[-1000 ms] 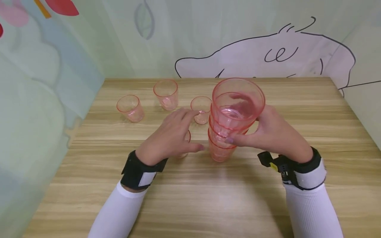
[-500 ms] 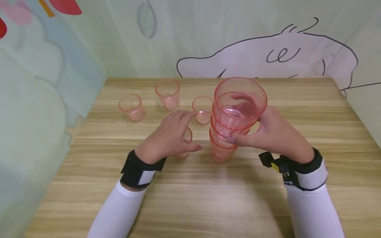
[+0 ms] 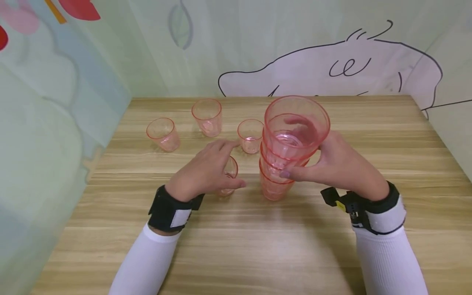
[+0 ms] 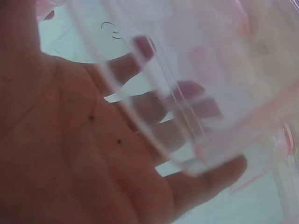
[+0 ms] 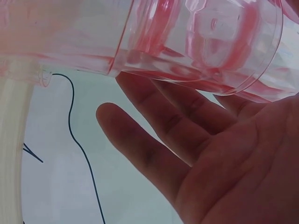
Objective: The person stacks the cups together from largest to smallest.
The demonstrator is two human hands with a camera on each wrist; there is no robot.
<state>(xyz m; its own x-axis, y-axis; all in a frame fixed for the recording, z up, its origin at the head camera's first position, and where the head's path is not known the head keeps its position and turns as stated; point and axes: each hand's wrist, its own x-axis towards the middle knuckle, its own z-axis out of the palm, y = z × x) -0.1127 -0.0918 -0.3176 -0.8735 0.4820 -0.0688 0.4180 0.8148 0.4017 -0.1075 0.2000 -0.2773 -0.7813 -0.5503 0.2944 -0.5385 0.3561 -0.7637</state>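
Observation:
My right hand (image 3: 335,168) holds a stack of clear pink plastic cups (image 3: 285,151), nested upright, thumb across the near side and fingers behind. In the right wrist view, the cups (image 5: 205,42) lie along the fingers, with one finger stretched apart from them. My left hand (image 3: 204,170) hovers around a smaller pink cup (image 3: 230,176) on the table, thumb reaching past its near side, fingers loosely bent beyond it. The hand partly hides this cup. In the left wrist view, several fingers show through a cup's clear wall (image 4: 187,126).
Three other pink cups stand upright on the wooden table (image 3: 276,254): one at the left (image 3: 163,135), one farther back (image 3: 207,118) and a small one (image 3: 250,136) beyond the left fingertips. A printed wall (image 3: 155,53) borders the table's back and left.
My left hand has drawn slightly left, away from the stack and closer over the small cup. The right hand and stack have hardly moved.

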